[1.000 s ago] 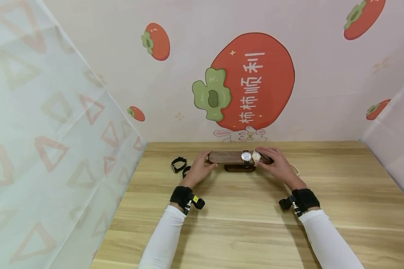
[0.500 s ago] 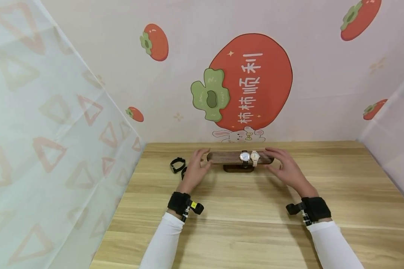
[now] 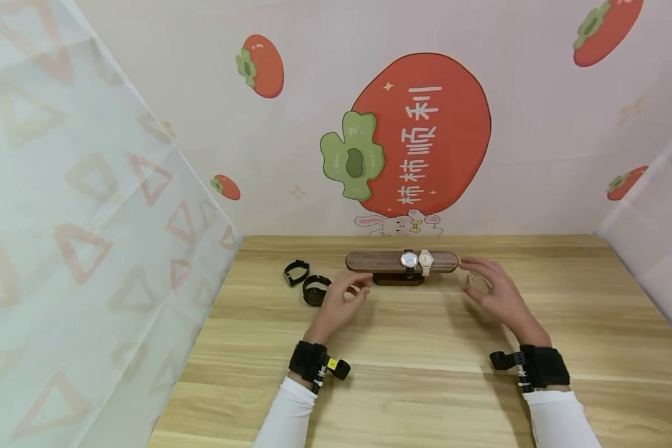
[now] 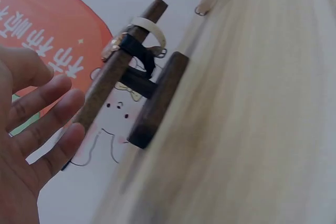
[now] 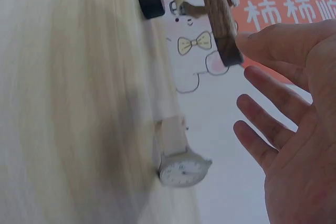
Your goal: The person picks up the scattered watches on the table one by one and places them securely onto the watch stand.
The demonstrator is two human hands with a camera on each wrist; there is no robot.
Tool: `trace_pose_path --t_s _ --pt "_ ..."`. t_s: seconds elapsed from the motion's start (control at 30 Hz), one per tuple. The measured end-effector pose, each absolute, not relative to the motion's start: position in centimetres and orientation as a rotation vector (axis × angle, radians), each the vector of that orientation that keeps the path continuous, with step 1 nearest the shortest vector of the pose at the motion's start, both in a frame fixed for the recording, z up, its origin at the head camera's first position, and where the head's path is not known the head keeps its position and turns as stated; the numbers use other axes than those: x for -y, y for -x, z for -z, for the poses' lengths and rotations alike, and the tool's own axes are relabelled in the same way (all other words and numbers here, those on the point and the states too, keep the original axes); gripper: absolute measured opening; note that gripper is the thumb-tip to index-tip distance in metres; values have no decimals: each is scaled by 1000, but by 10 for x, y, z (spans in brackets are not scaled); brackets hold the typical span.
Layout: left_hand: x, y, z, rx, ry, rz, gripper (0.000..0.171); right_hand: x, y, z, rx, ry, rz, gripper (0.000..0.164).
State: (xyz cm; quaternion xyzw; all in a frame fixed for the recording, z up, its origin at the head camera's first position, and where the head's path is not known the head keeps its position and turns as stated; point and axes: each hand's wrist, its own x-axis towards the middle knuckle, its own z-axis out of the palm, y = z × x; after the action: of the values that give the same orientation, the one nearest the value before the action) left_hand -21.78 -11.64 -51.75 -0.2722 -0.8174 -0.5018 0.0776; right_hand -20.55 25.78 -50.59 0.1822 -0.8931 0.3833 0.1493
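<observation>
A dark wooden watch stand (image 3: pixel 372 261) with a round-ended bar stands near the back wall. Looped over its bar, right of centre, are a dark-strapped watch (image 3: pixel 409 260) and a white-strapped watch (image 3: pixel 426 261), side by side. My left hand (image 3: pixel 338 303) hovers in front of the stand's left end, fingers loosely bent and nothing in them. Just off the right end is my right hand (image 3: pixel 501 300), relaxed and holding nothing. Beyond its fingers lies another watch (image 5: pixel 184 169) with a pale strap, partly covered by the hand in the head view.
Two black watches, one farther back (image 3: pixel 297 273) and one nearer (image 3: pixel 315 291), lie on the wooden table (image 3: pixel 414 386) left of the stand. The back wall (image 3: pixel 515 205) rises close behind the stand, and a patterned side wall (image 3: pixel 117 249) bounds the left.
Both hands have let go of the stand's ends and drawn back toward me, the right one also outward. The stand and its two watches stay in place.
</observation>
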Motion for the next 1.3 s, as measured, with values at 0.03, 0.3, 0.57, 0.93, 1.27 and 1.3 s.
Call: trace_pose_path --t_s 0.03,0.3,0.57,0.93,1.27,1.3 --pt "116 216 520 2455 812 1536 33 -259 205 506 2574 -516 -1110 48" --pt "115 209 538 2488 712 1723 36 -272 202 510 2606 -501 -1106 49" --pt "114 206 547 2496 666 1811 37 -286 199 520 2701 -475 -1102 58" --pt "112 202 558 2516 672 1805 34 -293 196 527 2788 -407 -1005 46" --pt "110 204 559 2530 672 1818 32 -292 197 529 2786 -392 -864 23" --pt "109 203 559 2534 673 1821 32 -292 196 529 2789 -387 -863 23"
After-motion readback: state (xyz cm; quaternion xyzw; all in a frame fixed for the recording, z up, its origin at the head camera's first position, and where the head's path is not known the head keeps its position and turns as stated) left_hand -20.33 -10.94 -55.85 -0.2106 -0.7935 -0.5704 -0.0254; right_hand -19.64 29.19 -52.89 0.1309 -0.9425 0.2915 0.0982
